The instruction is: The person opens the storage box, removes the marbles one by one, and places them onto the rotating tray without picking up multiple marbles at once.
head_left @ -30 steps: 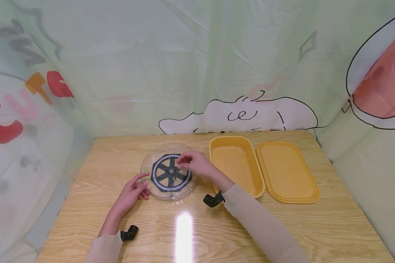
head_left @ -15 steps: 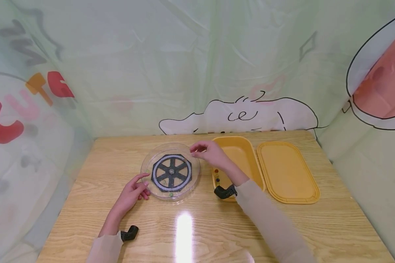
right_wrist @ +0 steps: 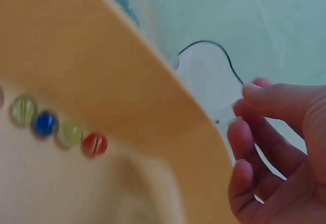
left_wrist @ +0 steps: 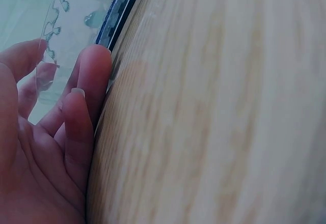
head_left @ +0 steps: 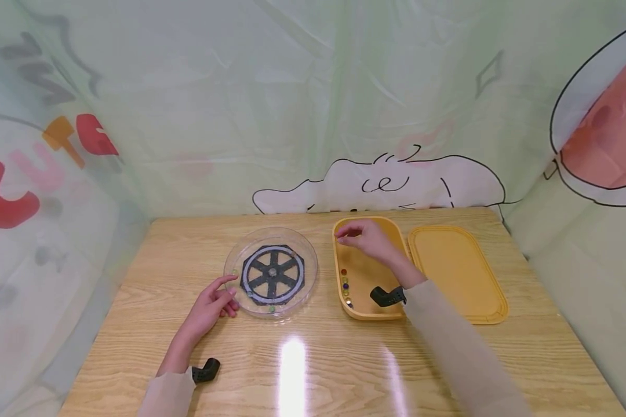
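My left hand (head_left: 208, 304) rests against the left rim of a round clear plastic dish (head_left: 309, 289), index finger and thumb touching its edge. The left wrist view shows the fingers (left_wrist: 94, 66) loosely bent at the transparent wall. Inside the dish lies a black octagonal frame (head_left: 272, 289) with a pale ring and spokes; green marbles (head_left: 272, 309) sit around it. Over the yellow box (head_left: 367, 316) hovers my right hand (head_left: 367, 240), fingers loosely curved, with nothing visible between the fingertips. Below it, several marbles line the box's left side, including a red marble (right_wrist: 95, 144) and a blue marble (right_wrist: 45, 123).
A matching yellow lid (head_left: 456, 272) lies flat to the right of the box. Both stand on a wooden table (head_left: 229, 376), with a printed curtain (head_left: 229, 116) behind. Each wrist wears a small black camera (head_left: 206, 370).
My right hand has moved right, from over the dish to above the yellow box, uncovering the marbles at the box's left side. My left hand has stayed at the dish rim.
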The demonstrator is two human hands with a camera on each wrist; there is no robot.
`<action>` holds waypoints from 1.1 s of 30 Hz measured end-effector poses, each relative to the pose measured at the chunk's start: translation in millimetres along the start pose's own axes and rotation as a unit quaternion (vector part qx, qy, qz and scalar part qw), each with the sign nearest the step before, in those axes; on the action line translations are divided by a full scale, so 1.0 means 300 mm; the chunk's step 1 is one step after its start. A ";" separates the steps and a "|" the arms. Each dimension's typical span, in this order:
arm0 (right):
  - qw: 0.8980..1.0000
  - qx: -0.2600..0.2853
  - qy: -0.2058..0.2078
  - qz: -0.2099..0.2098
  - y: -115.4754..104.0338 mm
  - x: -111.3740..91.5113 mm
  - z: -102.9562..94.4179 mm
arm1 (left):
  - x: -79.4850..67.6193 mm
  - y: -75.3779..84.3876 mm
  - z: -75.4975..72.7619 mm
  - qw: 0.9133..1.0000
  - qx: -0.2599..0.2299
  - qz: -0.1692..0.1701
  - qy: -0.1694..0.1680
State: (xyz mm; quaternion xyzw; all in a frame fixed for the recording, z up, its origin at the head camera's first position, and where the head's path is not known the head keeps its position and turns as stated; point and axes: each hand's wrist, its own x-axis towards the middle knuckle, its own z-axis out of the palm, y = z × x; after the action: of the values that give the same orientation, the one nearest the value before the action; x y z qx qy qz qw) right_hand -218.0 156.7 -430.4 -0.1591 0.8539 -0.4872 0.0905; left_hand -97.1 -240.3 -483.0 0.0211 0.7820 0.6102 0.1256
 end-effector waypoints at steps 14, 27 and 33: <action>0.988 -0.057 -0.142 0.013 0.066 0.000 -0.025 | 0.003 -0.007 0.001 1.000 -0.002 -0.002 0.004; 0.973 -0.104 -0.198 0.051 0.125 0.009 -0.007 | 0.006 -0.009 -0.003 1.000 0.008 0.000 0.001; 0.972 -0.116 -0.194 0.056 0.125 0.017 0.014 | 0.006 -0.012 -0.005 1.000 0.007 0.002 -0.002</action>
State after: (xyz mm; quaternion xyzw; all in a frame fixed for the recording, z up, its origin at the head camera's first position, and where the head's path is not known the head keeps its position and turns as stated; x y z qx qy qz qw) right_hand -228.3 169.5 -464.9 -0.2124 0.8783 -0.3386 0.2625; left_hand -98.8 -242.3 -486.5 0.0246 0.7860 0.6049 0.1255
